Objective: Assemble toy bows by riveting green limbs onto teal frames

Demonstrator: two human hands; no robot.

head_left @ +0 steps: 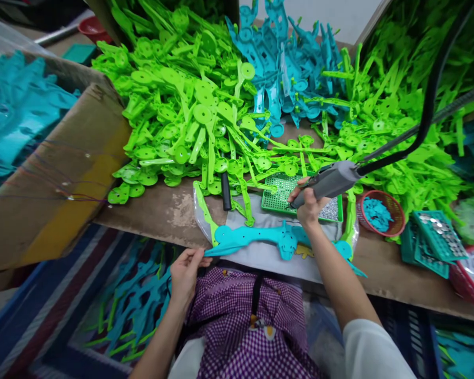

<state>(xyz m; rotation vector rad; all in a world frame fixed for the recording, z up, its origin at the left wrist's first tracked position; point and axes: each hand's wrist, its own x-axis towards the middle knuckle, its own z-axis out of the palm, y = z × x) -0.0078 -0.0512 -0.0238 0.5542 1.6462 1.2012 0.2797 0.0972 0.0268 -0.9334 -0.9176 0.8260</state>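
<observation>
My left hand pinches the left tip of a blue bow-shaped plastic part, which lies across a grey cloth at the table's front edge. Green plastic arms with clear film stand at both ends of the part. My right hand is wrapped round a grey electric screwdriver, its cord running up to the right. The tool's tip points down and left over a green perforated tray; small silvery screws lie in the tray's right side.
Green plastic arms and blue parts are heaped at the back. A black-handled tool lies left of the tray. At the right stand a red basket of blue pieces and stacked green trays. A cardboard box borders the left.
</observation>
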